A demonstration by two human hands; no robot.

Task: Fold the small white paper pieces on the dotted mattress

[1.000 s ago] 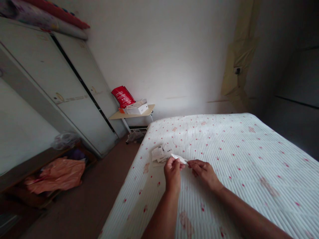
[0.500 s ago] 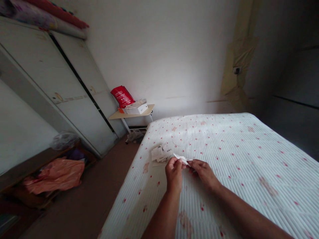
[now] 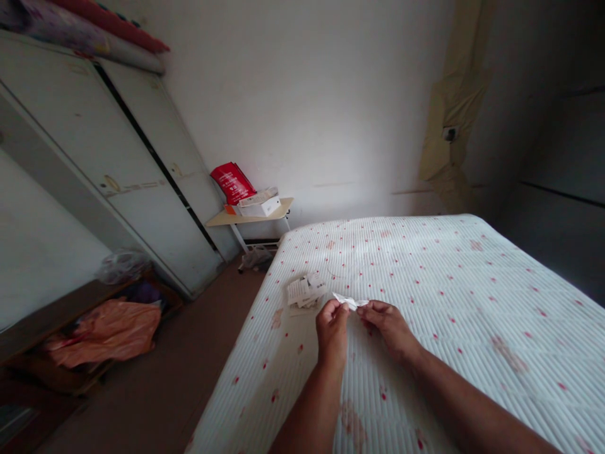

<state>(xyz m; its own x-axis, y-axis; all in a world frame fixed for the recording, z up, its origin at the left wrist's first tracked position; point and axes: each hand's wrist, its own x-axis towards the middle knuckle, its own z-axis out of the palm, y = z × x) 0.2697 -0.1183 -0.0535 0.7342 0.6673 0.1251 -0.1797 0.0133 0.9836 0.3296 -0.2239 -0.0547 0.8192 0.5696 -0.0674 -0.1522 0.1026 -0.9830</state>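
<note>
A small crumpled piece of white paper (image 3: 348,302) is pinched between my two hands, above the bed. My left hand (image 3: 332,325) grips its left part between thumb and fingers. At its right end, my right hand (image 3: 386,323) holds it with the fingertips. Just left of my left hand, several printed paper pieces (image 3: 306,291) lie in a loose pile on the bed. Their print is too small to read.
The bed (image 3: 425,277) has a white ribbed cover with red spots. A small table (image 3: 222,219) beyond it carries a red bag (image 3: 232,183) and a white box (image 3: 259,207). On the left are a wardrobe (image 3: 137,145) and an orange plastic bag (image 3: 108,331) on a low bench.
The white paper has been turned a little and looks more folded or twisted between my fingers. Both hands have shifted slightly; the paper pile has not moved.
</note>
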